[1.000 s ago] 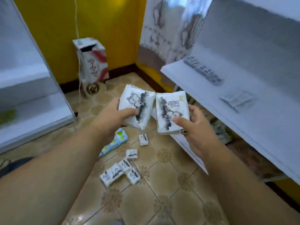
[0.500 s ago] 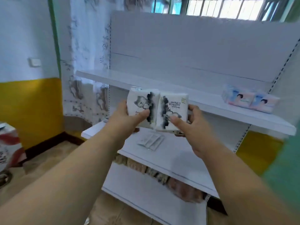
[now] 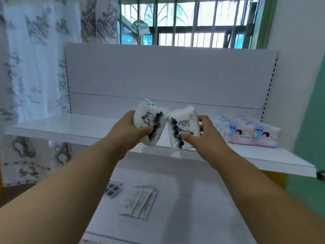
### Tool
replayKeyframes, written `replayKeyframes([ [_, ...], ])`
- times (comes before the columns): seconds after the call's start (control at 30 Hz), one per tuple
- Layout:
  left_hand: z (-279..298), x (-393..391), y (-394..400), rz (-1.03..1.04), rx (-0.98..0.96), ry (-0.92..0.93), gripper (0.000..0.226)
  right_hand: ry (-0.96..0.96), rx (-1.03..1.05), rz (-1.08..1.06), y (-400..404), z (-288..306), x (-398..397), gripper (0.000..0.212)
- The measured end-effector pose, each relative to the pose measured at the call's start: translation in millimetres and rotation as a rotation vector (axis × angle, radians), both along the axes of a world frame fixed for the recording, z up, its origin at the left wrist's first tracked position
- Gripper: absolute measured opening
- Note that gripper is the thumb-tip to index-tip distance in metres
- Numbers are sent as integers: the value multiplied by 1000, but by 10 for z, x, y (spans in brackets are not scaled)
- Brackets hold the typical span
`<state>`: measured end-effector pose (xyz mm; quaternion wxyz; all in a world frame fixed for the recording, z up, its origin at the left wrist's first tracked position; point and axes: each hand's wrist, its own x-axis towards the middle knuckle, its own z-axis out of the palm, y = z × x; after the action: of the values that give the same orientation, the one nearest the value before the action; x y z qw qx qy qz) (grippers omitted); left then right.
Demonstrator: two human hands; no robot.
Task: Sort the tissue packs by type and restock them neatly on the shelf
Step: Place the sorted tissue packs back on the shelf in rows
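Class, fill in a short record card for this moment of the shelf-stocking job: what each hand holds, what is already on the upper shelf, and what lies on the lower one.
left hand: grips a white kitten-print tissue pack
right hand: grips a matching white ink-print pack
packs: tilted, top corners touching, held in front of the upper shelf, not yet set down
upper shelf, right side: pink-and-blue baby-print packs in a row
lower shelf: flat sachets and a small dark-squared packet

Small shop: white retail shelving [image 3: 52, 132]; stocked tissue packs [image 3: 249, 133]
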<state>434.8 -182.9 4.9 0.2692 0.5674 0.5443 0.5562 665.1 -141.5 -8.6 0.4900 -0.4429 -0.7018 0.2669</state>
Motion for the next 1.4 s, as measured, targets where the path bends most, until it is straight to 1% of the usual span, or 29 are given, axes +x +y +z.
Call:
replayKeyframes([
  [0.1, 116, -181, 595, -4, -14, 201, 45, -173, 10, -70, 472, 119, -3, 53],
  [0.17, 205, -247, 985, -14, -45, 426, 48, -337, 4, -112, 774, 200, 38, 56],
  [0.23, 295, -246, 1349, -35, -77, 695, 57, -513, -9, -137, 1045, 264, 81, 56],
  [0.3, 321, -178, 1683, -58, -108, 915, 66, -655, -18, -149, 1286, 279, 112, 58],
  [0.37, 281, -62, 2020, -96, -94, 1043, 69, -727, -23, -159, 1540, 252, 132, 59],
  [0.43, 214, 61, 2340, -118, -77, 1104, 69, -808, -13, -164, 1808, 221, 141, 60],
  [0.53, 137, 179, 2748, -90, -75, 1133, 69, -898, 29, -195, 2240, 198, 167, 64],
  [0.6, 80, 199, 2944, -51, -99, 1117, 71, -911, -2, -237, 2493, 172, 177, 67],
  [0.67, 23, 199, 3116, 33, -126, 1131, 73, -931, -51, -307, 2700, 135, 147, 66],
  [0.77, -21, 213, 3356, 129, -182, 1123, 72, -881, -88, -334, 2984, 54, 1, 65],
  [0.9, -32, 174, 3612, 113, -186, 1043, 79, -720, -81, -260, 3282, 1, -61, 66],
  [0.97, -44, 136, 3735, 114, -170, 997, 79, -656, -75, -223, 3399, -3, -26, 65],
  [1.13, -101, 136, 3985, 82, -152, 960, 70, -658, -52, -227, 3609, -27, -49, 68],
  [1.3, -101, 125, 4093, 67, -157, 946, 73, -665, -59, -287, 3717, -44, -119, 64],
  [1.4, -104, 135, 4012, 109, -184, 998, 78, -739, -81, -318, 3668, -14, -146, 67],
])
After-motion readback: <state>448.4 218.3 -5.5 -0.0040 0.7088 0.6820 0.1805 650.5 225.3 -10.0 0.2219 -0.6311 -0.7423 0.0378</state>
